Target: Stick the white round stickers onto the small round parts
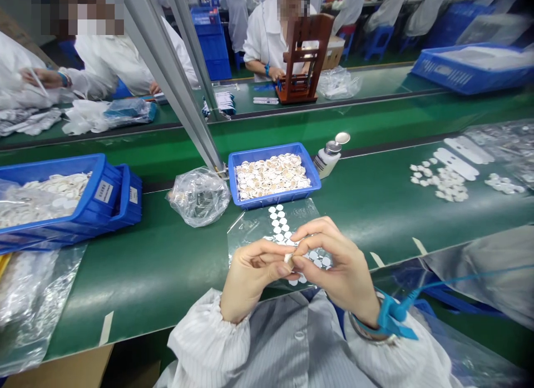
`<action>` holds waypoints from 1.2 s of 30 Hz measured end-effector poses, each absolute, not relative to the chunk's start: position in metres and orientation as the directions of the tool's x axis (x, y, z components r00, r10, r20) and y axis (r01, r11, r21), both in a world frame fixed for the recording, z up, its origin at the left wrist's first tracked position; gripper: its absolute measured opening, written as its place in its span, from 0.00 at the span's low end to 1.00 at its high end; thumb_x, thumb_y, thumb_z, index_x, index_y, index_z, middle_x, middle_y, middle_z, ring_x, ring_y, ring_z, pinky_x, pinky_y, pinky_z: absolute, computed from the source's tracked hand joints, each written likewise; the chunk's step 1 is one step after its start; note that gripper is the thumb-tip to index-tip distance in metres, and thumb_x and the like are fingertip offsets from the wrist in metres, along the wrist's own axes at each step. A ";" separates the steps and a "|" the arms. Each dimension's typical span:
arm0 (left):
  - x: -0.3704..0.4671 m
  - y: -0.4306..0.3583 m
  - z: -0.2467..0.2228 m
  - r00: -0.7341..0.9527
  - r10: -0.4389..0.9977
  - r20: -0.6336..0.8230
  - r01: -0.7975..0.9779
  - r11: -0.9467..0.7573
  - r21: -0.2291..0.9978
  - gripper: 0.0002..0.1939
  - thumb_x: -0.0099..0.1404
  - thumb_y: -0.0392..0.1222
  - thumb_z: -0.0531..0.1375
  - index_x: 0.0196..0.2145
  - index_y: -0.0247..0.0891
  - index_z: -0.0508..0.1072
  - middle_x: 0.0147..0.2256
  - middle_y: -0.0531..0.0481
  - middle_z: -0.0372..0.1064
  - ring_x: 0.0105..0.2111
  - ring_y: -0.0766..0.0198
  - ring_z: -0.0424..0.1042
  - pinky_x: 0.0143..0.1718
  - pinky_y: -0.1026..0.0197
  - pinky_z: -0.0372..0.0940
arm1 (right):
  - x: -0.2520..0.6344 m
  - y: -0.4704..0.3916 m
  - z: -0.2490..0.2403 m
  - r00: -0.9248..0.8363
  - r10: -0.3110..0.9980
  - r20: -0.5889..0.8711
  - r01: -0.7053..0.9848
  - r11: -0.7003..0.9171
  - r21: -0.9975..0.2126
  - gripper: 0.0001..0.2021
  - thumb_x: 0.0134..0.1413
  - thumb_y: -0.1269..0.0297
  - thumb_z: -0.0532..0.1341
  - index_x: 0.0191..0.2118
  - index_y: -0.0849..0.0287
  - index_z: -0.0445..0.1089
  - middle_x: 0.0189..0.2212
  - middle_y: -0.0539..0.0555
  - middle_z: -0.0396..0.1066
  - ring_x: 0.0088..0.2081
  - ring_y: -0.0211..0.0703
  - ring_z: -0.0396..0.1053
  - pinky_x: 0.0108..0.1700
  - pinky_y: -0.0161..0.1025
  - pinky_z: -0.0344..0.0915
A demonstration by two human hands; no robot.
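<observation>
Both my hands meet over a clear plastic sheet [246,229] that carries rows of small white discs [280,222]. My left hand [261,263] pinches a small whitish piece [288,258] between thumb and fingers. The fingertips of my right hand [334,260] are closed on the same piece from the other side. Fingers cover most of it, so its exact kind is hidden. Just beyond the sheet stands a blue tray [273,202] full of small round white and beige pieces [271,175].
A pump bottle [328,159] with its lid up stands right of the tray, a crumpled clear bag [199,196] left of it. Blue bins [89,202] sit far left. White pieces [448,182] lie in piles at right. A metal post [175,76] rises behind. Co-workers sit opposite.
</observation>
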State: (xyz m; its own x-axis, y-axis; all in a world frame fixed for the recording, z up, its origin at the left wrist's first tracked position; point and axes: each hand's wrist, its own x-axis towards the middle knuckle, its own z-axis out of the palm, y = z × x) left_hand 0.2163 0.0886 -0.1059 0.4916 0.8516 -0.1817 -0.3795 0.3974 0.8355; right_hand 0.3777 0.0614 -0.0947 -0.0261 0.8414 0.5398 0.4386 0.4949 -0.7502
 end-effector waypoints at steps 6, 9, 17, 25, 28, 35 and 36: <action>0.218 0.083 -0.105 0.471 0.865 -0.171 -0.423 0.392 0.817 0.08 0.54 0.42 0.71 0.33 0.40 0.81 0.27 0.51 0.81 0.27 0.64 0.80 0.31 0.66 0.75 | 0.370 0.061 -0.093 0.030 0.786 0.618 0.504 0.522 -0.689 0.07 0.51 0.76 0.63 0.30 0.56 0.68 0.34 0.50 0.73 0.38 0.39 0.69 0.40 0.39 0.68; 0.220 0.081 -0.108 0.474 0.861 -0.187 -0.459 0.423 0.782 0.09 0.56 0.44 0.70 0.34 0.40 0.79 0.27 0.50 0.80 0.31 0.60 0.81 0.32 0.64 0.76 | 0.364 0.061 -0.096 0.048 0.710 0.703 0.602 0.541 -0.587 0.09 0.49 0.79 0.62 0.30 0.56 0.67 0.33 0.51 0.74 0.37 0.39 0.68 0.39 0.38 0.68; 0.228 0.090 -0.129 0.469 0.812 -0.348 -0.569 0.579 0.584 0.15 0.49 0.46 0.74 0.34 0.40 0.77 0.27 0.53 0.80 0.28 0.63 0.80 0.28 0.70 0.74 | 0.367 0.049 -0.100 0.082 0.651 0.755 0.594 0.576 -0.561 0.08 0.50 0.77 0.62 0.32 0.56 0.68 0.32 0.51 0.75 0.34 0.38 0.72 0.37 0.39 0.70; 0.217 0.107 -0.155 0.347 0.748 -0.565 -0.526 0.654 0.543 0.04 0.61 0.40 0.66 0.34 0.39 0.77 0.27 0.49 0.81 0.30 0.60 0.81 0.27 0.69 0.74 | 0.494 -0.038 -0.194 0.863 0.433 0.261 0.458 -0.450 -0.767 0.16 0.56 0.49 0.59 0.36 0.59 0.67 0.31 0.57 0.75 0.32 0.45 0.75 0.38 0.44 0.72; 0.215 0.114 -0.159 0.256 0.731 -0.632 -0.524 0.655 0.545 0.12 0.71 0.36 0.53 0.34 0.39 0.75 0.26 0.49 0.80 0.30 0.62 0.81 0.27 0.68 0.75 | 0.524 -0.063 -0.235 0.905 0.409 0.121 0.383 -0.656 -0.650 0.16 0.55 0.50 0.62 0.30 0.60 0.69 0.23 0.52 0.71 0.26 0.41 0.70 0.33 0.41 0.69; 0.209 0.111 -0.175 0.233 0.763 -0.603 -0.558 0.612 0.560 0.08 0.69 0.38 0.57 0.35 0.39 0.76 0.30 0.47 0.81 0.37 0.60 0.81 0.40 0.61 0.76 | 0.514 -0.056 -0.250 0.782 0.616 -0.092 0.509 -0.717 -0.476 0.17 0.58 0.53 0.62 0.26 0.60 0.68 0.18 0.47 0.64 0.19 0.33 0.59 0.24 0.35 0.60; 0.209 0.108 -0.179 0.247 0.773 -0.585 -0.562 0.606 0.563 0.05 0.67 0.40 0.61 0.36 0.39 0.76 0.31 0.47 0.81 0.38 0.59 0.81 0.43 0.59 0.75 | 0.508 -0.052 -0.241 0.765 0.641 -0.059 0.544 -0.692 -0.474 0.16 0.59 0.52 0.61 0.26 0.59 0.69 0.19 0.49 0.65 0.20 0.36 0.60 0.25 0.36 0.60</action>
State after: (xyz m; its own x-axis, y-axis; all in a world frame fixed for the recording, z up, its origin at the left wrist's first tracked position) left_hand 0.2089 0.1083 -0.1789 0.2473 0.7727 -0.5847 -0.5624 0.6058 0.5627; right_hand 0.5082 -0.0523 -0.2413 0.7651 0.6412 -0.0592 0.5436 -0.6925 -0.4743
